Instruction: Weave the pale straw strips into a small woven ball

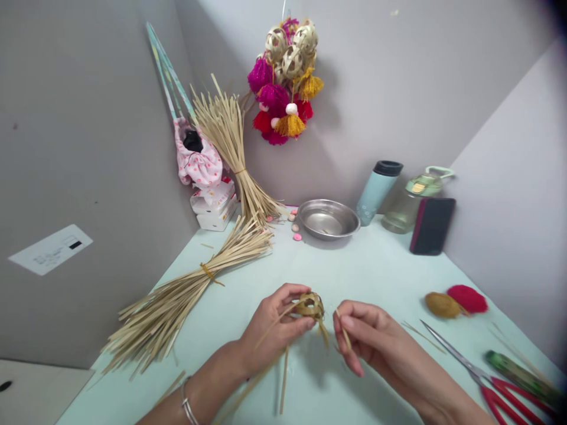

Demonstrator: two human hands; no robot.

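Observation:
In my left hand (277,321) is a small, partly woven ball of flat straw strips (310,306), gripped between thumb and fingers. Loose strip ends trail from the ball toward me and down over the table. My right hand (370,333), just to the right of the ball and apart from it, pinches a narrow straw strip (345,335) between thumb and forefinger. Whether that strip joins the ball cannot be made out. A bracelet circles my left wrist.
Bundles of straw strips (177,304) lie left and stand (237,159) behind. A steel bowl (328,219), blue tumbler (376,195), green bottle (405,203) and phone (433,226) stand at the back. Yarn balls (467,299), red-handled scissors (473,369) and a green object (518,375) lie right. A tasselled ornament (283,82) hangs above.

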